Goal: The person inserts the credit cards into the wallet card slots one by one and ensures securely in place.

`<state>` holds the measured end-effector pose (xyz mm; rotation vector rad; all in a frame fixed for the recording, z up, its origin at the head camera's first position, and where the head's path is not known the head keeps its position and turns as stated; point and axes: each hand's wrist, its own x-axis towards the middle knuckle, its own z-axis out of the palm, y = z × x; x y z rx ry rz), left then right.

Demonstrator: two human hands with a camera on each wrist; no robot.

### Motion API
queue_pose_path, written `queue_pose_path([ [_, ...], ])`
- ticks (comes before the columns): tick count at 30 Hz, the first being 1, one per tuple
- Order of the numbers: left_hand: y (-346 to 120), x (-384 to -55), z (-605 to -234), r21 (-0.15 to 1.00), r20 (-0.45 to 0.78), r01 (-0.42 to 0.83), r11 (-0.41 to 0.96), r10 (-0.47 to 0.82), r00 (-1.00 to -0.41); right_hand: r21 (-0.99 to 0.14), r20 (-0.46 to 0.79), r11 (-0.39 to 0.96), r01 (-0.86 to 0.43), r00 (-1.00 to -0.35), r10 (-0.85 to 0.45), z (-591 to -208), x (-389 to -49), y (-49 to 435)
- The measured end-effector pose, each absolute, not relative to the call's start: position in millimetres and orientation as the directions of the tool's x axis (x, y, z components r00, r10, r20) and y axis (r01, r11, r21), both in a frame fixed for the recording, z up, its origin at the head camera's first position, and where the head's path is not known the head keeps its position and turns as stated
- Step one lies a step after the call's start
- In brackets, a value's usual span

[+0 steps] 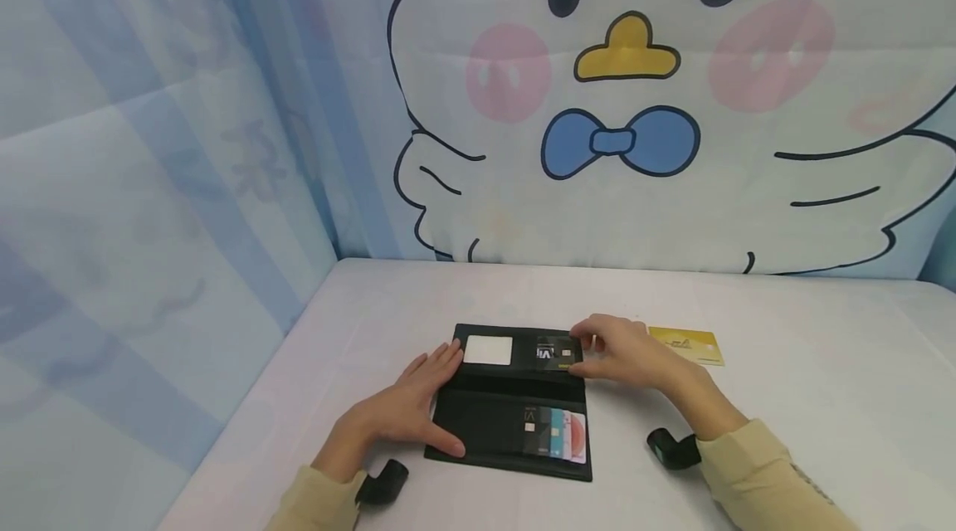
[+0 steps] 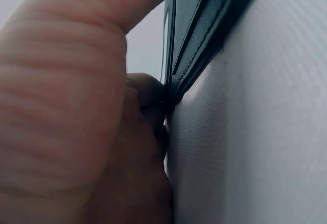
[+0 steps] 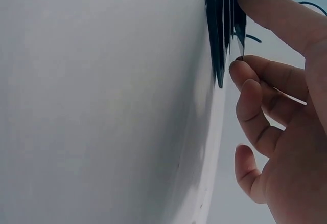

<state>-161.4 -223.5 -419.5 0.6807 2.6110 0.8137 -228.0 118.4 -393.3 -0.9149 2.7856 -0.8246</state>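
A black wallet (image 1: 478, 423) lies unfolded on the table. My left hand (image 1: 403, 406) rests along its left edge, with the fingers stretched out and the thumb on the lower panel. At the upper right, my right hand (image 1: 623, 353) pinches the edges of a black card (image 1: 554, 353) between thumb and fingers. The right wrist view shows this card (image 3: 241, 27) tilted out from the wallet's layers. In the lower panel sit another black card (image 1: 531, 430), a blue card (image 1: 556, 433) and a pinkish card (image 1: 577, 437), overlapping. A white patch (image 1: 488, 350) shows in the upper panel.
A yellow card (image 1: 687, 345) lies flat on the white table (image 1: 358, 299), behind the right hand. Black wrist devices (image 1: 383, 483) sit by both sleeves. A printed curtain (image 1: 478, 207) hangs behind the table and down its left side.
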Motion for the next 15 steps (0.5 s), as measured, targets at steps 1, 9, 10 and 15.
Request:
queue_pose_path([
  [1,-224,-161,-420,0.598,-0.156,0.347,0.723,0.529,-0.834,-0.519,0.071,0.678,-0.52,-0.817,-0.573,-393,-228,116],
  [9,-225,-162,-422,0.595,-0.159,0.344,0.727,0.526,-0.835,-0.467,0.048,0.708,-0.53,-0.815,-0.578,-395,-231,101],
  [10,-225,-162,-422,0.593,-0.16,0.343,0.728,0.525,-0.836,-0.46,0.05,0.707,-0.537,-0.811,-0.583,-395,-231,99],
  [15,-225,-164,-423,0.586,-0.165,0.341,0.735,0.521,-0.838,-0.43,0.045,0.714,-0.552,-0.803,-0.594,-396,-232,94],
])
